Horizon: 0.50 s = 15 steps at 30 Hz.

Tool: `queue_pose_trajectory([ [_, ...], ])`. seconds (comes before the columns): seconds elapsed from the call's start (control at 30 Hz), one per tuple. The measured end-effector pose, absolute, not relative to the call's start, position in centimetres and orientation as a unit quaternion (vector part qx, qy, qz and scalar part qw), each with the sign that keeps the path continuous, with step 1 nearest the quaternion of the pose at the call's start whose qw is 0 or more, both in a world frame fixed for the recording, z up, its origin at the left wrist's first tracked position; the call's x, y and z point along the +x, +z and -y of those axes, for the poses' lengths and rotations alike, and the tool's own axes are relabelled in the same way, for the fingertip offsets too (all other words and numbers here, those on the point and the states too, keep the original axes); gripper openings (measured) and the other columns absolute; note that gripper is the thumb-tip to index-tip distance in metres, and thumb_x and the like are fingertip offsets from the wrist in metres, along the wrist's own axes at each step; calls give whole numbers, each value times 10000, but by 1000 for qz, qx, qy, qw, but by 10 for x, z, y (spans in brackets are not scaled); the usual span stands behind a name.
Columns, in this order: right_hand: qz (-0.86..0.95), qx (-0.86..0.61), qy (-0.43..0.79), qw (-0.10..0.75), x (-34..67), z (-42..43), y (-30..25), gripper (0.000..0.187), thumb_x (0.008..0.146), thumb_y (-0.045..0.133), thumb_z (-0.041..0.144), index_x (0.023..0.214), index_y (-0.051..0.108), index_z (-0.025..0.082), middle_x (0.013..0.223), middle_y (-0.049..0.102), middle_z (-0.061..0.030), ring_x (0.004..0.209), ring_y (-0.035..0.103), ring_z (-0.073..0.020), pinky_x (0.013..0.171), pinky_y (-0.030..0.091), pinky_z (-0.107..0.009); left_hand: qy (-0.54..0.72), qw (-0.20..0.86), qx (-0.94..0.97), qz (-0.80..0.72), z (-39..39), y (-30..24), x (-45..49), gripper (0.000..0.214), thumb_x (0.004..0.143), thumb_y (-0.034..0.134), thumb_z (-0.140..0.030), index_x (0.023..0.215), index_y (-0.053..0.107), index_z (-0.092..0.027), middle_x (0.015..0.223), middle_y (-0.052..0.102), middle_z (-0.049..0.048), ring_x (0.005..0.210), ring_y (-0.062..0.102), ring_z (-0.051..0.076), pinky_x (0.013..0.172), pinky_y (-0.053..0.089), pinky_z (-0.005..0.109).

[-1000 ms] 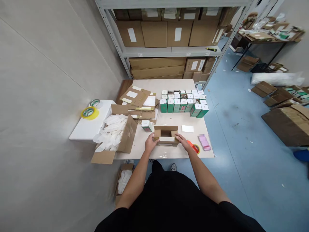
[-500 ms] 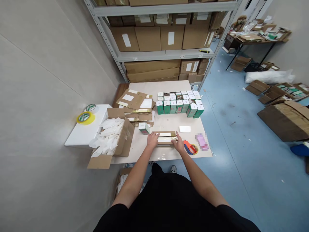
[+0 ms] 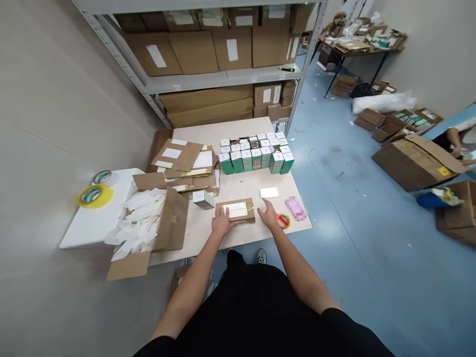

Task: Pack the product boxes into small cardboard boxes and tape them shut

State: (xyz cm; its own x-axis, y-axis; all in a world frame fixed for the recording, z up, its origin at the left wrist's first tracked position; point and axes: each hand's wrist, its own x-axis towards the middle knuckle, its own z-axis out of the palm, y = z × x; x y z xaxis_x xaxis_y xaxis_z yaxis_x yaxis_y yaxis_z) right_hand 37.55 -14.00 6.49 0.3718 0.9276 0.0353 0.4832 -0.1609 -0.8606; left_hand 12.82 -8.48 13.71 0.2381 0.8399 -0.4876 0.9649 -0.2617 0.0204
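A small cardboard box (image 3: 245,203) with white labels and clear tape on top lies near the table's front edge. My left hand (image 3: 222,224) rests on its left end, fingers spread on top and thumb along the near side. My right hand (image 3: 267,216) is off the box, open and holding nothing, just right of it. Beside that hand is a red tape dispenser (image 3: 282,221), partly covered by the hand. A white card (image 3: 268,192) lies just beyond my right fingertips. A green-and-white carton (image 3: 204,200) stands left of the box.
Rows of green-and-white cartons (image 3: 256,158) stand at the back. Flattened cardboard (image 3: 182,156) is piled at left, near an open box of white paper (image 3: 169,223). Yellow tape (image 3: 94,196) lies on a white surface. Shelving (image 3: 223,77) rises behind; another person's arm (image 3: 454,139) shows far right.
My right hand has let go of the box's right end and moved slightly away from it. The left hand stays on the left end. The whole view has shifted to the right.
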Motion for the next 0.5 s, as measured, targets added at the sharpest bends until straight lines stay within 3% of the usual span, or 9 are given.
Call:
queue_pose_trajectory([
  [0.13,394,-794,249,391,416,162,47,358,864,633,472,1068,710,188,1165,719,-122,1110,644,-283,987,500,-386,-260,192,752,-574,74,135,130,1139,852,547,-795,1679,132,-131,1741,7,223,1607,59,408,1196,352,537],
  [0.23,323,-842,294,318,440,184,24,273,821,669,484,823,672,211,921,721,-76,884,654,-244,805,502,-330,-295,194,741,-571,68,133,135,1210,809,634,-762,1680,91,-120,1737,-36,228,1609,23,411,1212,330,531],
  [0.37,347,-844,335,237,448,207,-8,242,751,732,438,754,632,219,799,667,-43,792,617,-219,712,458,-298,-314,174,732,-579,70,130,140,1259,771,680,-742,1682,54,-140,1732,-89,221,1604,-19,431,1212,308,576],
  [0.5,410,-825,334,198,439,209,-30,286,698,776,387,894,669,208,913,686,-73,923,641,-255,827,478,-338,-310,185,731,-579,67,128,139,1216,770,722,-675,1680,94,-171,1737,-56,220,1602,-1,441,1218,281,605],
])
